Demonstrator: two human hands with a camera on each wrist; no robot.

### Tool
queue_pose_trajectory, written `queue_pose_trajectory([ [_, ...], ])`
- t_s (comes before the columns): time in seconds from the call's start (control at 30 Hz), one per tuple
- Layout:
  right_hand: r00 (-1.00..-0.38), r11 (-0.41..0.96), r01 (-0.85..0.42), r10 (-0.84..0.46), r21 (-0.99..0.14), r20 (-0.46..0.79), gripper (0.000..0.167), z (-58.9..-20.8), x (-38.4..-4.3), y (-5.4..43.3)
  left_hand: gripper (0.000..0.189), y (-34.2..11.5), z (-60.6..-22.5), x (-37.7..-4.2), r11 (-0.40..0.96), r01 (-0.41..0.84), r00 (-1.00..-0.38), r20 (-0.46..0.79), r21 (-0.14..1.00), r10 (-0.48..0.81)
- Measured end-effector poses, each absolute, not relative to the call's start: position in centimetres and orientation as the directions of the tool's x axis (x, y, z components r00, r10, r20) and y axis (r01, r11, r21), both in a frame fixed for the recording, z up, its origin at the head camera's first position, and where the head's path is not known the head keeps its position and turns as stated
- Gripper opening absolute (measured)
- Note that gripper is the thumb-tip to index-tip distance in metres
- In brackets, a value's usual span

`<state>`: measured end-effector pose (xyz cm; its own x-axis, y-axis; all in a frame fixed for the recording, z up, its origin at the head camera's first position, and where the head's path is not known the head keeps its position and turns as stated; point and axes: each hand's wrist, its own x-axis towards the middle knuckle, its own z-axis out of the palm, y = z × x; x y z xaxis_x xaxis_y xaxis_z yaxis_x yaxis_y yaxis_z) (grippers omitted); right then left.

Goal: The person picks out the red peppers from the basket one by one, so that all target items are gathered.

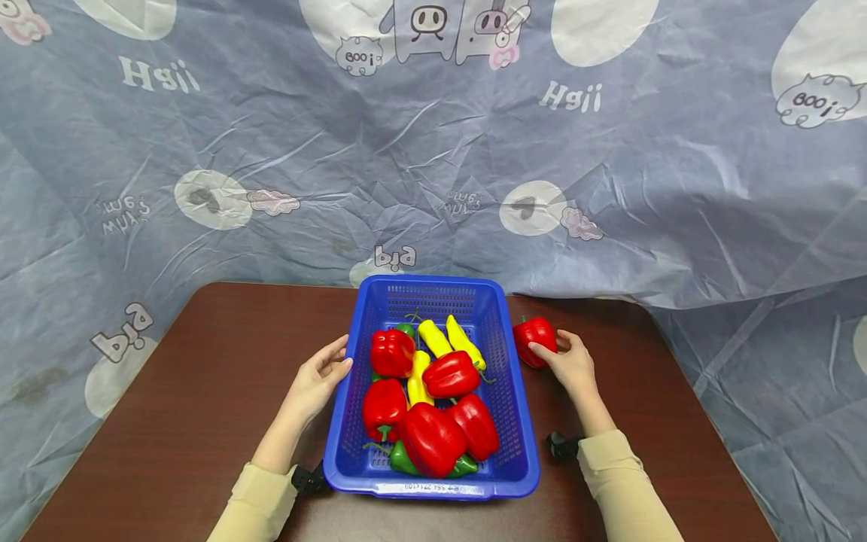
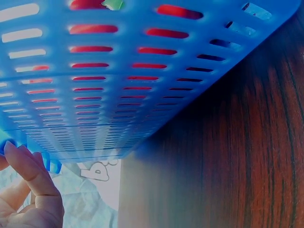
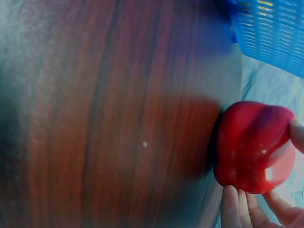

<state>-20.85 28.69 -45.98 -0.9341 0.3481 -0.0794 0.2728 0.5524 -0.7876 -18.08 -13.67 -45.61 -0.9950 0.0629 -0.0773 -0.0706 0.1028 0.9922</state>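
A blue plastic basket (image 1: 433, 493) holds several red bell peppers (image 1: 433, 440), yellow peppers (image 1: 435, 339) and green peppers (image 1: 404, 459). At its left rim, my left hand (image 1: 320, 380) pinches the edge between thumb and fingers; the left wrist view shows the fingertips at the rim, beyond the slotted wall. To the right of the basket, another red bell pepper (image 1: 535, 340) is on the table, with my right hand (image 1: 574, 367) gripping it. In the right wrist view the thumb and fingers lie on opposite sides of this pepper (image 3: 254, 147).
Everything stands on a dark brown wooden table (image 1: 223, 391). Behind it hangs a creased grey-blue cloth (image 1: 420, 188) with cartoon prints, meeting the table's far edge. A dark strap-on device (image 1: 564, 447) sits at the right wrist, a similar one (image 1: 308, 479) at the left.
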Motion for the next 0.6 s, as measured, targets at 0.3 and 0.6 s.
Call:
queue_pose_trajectory([
  [0.3,-0.915,0.606,0.272,0.402,-0.747,-0.007,0.072,-46.3,-20.7,28.2,0.051,-13.6,-45.7,-18.1,0.107,-0.063,-0.996,-0.07,0.992,0.059],
  [0.6,-0.862,0.601,0.316,0.506,-0.734,0.043,0.069,-46.3,-20.7,27.0,0.051,-13.6,-45.7,-18.0,0.099,-0.07,-0.996,-0.075,0.993,0.049],
])
